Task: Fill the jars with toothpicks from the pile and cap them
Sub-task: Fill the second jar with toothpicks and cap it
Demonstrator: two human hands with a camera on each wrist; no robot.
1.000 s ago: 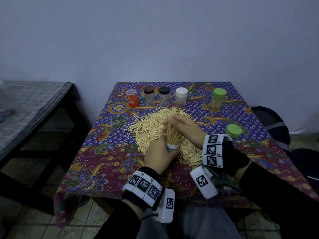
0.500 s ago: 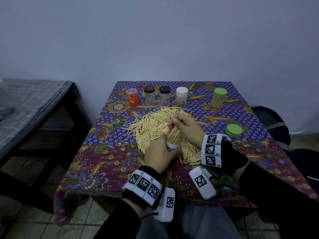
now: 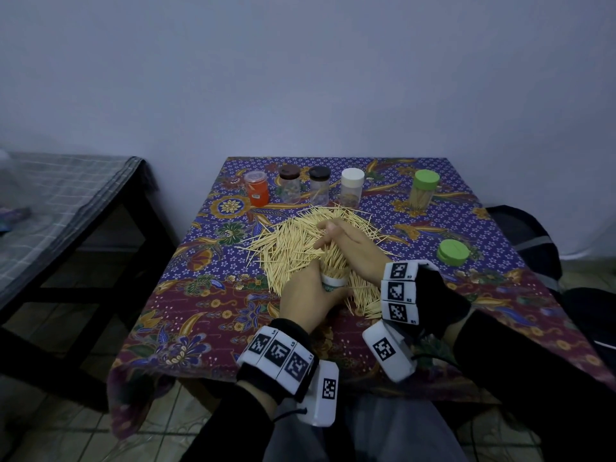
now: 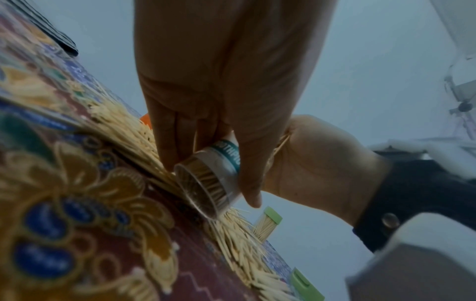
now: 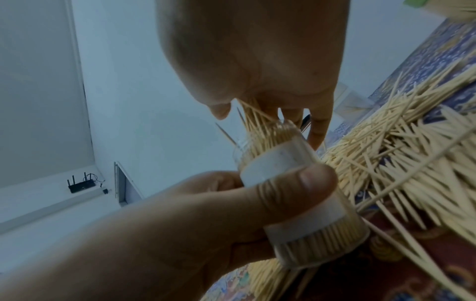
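My left hand point(image 3: 308, 296) grips a clear, white-labelled jar point(image 3: 333, 281) packed with toothpicks, tilted over the near edge of the toothpick pile point(image 3: 293, 243). In the right wrist view its thumb lies across the jar point(image 5: 296, 193). My right hand point(image 3: 348, 243) covers the jar mouth with its fingers fairly straight. The toothpicks sticking out fan up against its palm point(image 5: 257, 61). The left wrist view shows the jar base point(image 4: 206, 189) lifted just off the cloth. A loose green lid point(image 3: 452, 252) lies to the right.
A green-capped jar of toothpicks point(image 3: 423, 188) stands at the back right. Along the far edge stand an orange jar point(image 3: 256, 191) and brown-capped point(image 3: 289, 183), black-capped point(image 3: 319, 184) and white-capped point(image 3: 351, 187) jars. The patterned tablecloth point(image 3: 206, 328) overhangs the near edge. A dark bench point(image 3: 66, 201) stands left.
My right hand, which pinched a bundle above the jar half a second ago, has dropped onto the jar mouth and its fingers have straightened. The left hand keeps its hold.
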